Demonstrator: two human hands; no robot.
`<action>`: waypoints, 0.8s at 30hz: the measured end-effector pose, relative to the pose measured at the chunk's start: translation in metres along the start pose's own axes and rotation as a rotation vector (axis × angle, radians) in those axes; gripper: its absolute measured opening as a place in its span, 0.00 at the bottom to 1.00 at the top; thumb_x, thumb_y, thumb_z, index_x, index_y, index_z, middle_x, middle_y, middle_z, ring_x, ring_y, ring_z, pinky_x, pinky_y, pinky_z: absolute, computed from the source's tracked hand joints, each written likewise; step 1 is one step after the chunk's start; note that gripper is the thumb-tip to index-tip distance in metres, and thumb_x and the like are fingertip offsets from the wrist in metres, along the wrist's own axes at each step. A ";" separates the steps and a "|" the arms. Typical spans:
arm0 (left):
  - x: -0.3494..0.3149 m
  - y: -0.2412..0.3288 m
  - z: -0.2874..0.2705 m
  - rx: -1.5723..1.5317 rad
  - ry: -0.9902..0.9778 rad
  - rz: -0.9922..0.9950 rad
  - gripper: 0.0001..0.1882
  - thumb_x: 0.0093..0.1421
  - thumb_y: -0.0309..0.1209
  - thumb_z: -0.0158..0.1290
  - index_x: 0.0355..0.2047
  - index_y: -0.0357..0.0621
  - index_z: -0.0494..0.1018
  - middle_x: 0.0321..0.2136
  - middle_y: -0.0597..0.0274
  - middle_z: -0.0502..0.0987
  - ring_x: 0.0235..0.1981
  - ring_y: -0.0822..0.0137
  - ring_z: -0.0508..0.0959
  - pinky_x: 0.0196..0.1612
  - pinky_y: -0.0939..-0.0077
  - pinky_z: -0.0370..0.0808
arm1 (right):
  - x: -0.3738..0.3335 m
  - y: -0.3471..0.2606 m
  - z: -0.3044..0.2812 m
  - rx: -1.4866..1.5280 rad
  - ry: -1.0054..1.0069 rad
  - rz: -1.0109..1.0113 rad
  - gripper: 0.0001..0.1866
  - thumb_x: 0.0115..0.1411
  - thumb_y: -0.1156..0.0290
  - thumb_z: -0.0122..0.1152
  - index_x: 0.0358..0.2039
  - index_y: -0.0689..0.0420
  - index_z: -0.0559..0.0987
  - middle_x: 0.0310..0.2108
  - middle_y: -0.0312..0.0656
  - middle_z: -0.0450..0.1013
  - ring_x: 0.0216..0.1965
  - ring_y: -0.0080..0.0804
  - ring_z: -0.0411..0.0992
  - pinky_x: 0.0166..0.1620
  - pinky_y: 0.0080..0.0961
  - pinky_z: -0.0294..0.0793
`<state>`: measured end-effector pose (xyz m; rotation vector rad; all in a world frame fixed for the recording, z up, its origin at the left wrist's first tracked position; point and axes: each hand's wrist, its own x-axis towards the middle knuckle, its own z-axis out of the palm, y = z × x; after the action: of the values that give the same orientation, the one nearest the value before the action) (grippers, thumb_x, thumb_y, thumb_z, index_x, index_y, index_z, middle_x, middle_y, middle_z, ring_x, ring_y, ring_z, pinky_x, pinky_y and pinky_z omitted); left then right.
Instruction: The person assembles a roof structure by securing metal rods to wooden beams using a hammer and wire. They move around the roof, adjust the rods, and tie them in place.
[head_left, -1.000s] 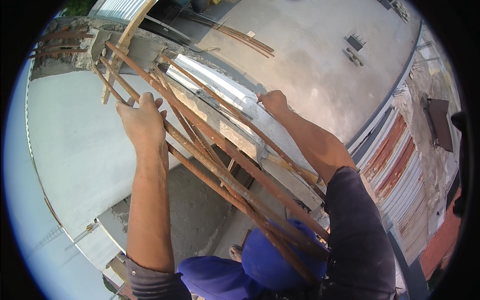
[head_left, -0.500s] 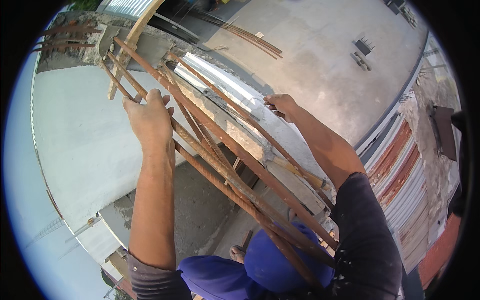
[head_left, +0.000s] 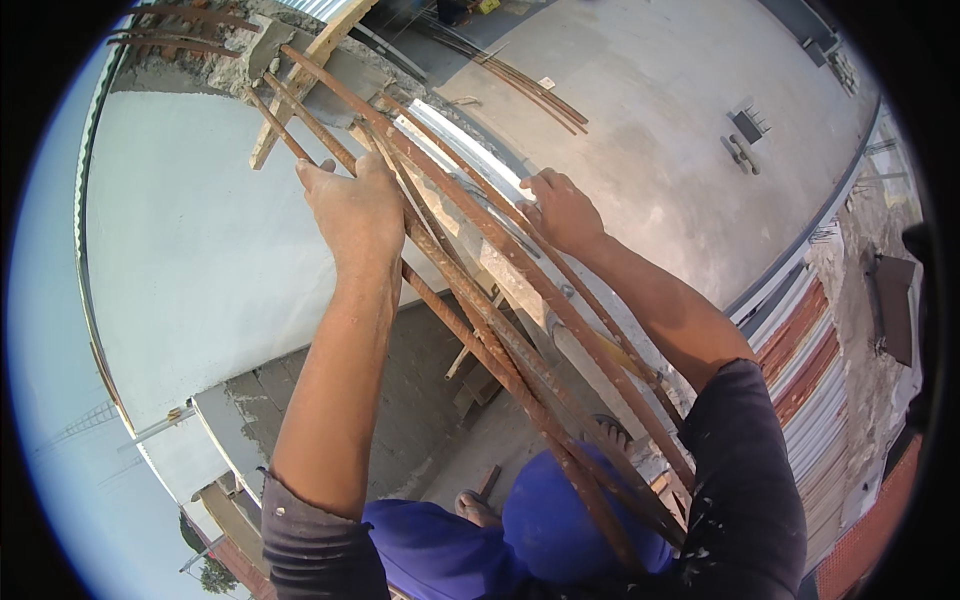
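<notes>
Several rusty rebars run from the upper left down to my lap at the lower right, crossing one another on the way. My left hand is closed round a rebar on their left side, and the back of the hand hides part of the bar. My right hand is beside the rightmost rebar, its fingers curled in. The fingertips are close to that bar; what they pinch, if anything, is too small to make out.
A wooden plank stands slantwise behind the far rebar ends. A pale wall drops away at left. Loose rods lie on the concrete floor beyond. Corrugated sheets are at right. My blue-trousered legs are below.
My left hand has shifted right and slightly up in the picture, still on the rebar. My right hand has come closer to the rightmost rebar. The whole view has moved slightly.
</notes>
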<state>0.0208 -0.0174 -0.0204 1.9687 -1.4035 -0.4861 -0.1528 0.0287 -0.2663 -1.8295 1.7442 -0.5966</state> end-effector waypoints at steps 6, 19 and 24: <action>0.002 -0.004 0.004 0.071 0.018 0.006 0.33 0.64 0.28 0.51 0.63 0.21 0.53 0.50 0.37 0.72 0.40 0.60 0.83 0.35 0.70 0.82 | 0.031 -0.047 -0.020 -0.056 -0.451 0.034 0.22 0.62 0.63 0.61 0.53 0.62 0.73 0.52 0.54 0.73 0.53 0.49 0.76 0.48 0.41 0.81; -0.008 0.009 -0.003 0.048 -0.042 -0.045 0.43 0.65 0.34 0.48 0.70 0.19 0.41 0.66 0.32 0.57 0.67 0.41 0.63 0.70 0.57 0.61 | -0.037 0.081 -0.112 0.237 -0.570 0.607 0.21 0.70 0.54 0.53 0.48 0.61 0.78 0.42 0.56 0.80 0.39 0.46 0.80 0.48 0.44 0.77; -0.003 0.002 -0.003 0.025 -0.048 -0.043 0.43 0.65 0.35 0.50 0.70 0.19 0.42 0.66 0.31 0.57 0.68 0.42 0.63 0.69 0.57 0.61 | -0.105 0.125 -0.075 0.398 -0.609 0.505 0.21 0.72 0.57 0.54 0.60 0.54 0.75 0.36 0.43 0.77 0.30 0.29 0.75 0.43 0.30 0.78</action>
<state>0.0206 -0.0145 -0.0176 2.0235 -1.4053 -0.5405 -0.3031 0.1249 -0.2858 -1.0777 1.4457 -0.1355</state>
